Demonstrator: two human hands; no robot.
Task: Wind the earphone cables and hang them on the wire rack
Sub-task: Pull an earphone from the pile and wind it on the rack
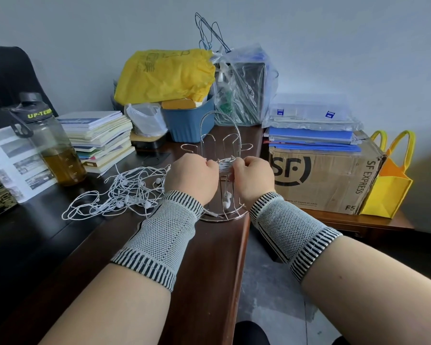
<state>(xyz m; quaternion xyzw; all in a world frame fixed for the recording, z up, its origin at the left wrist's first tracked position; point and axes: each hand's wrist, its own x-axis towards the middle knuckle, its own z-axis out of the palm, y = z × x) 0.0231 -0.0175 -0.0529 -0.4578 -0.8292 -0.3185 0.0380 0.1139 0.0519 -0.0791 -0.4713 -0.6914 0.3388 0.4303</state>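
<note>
Both hands are curled at the rack (pixel 218 170), knuckles toward the camera. The left hand (pixel 190 176) and the right hand (pixel 253 176) meet on either side of a small wound bundle (pixel 225 165) of white cable sitting on a rack arm, and each seems to pinch it, though the fingertips are hidden. The bundle lies directly between the hands, equally near to both; its coil hangs roughly upright, and two earbuds (pixel 227 199) dangle below it inside the rack. Seating the coil on the arm looks like the step in hand.

The pile (pixel 120 190) of unwound earphones lies on the desk (pixel 209 257) just left of the left hand, so that hand is the nearer one for the next cable.

The rack stands at the desk's right edge. Farther left are a bottle (pixel 50 143) and books (pixel 102 138); far behind are a yellow bag (pixel 164 75) and a blue tub (pixel 189 120). A cardboard box (pixel 326 175) sits to the right against a plain wall.
</note>
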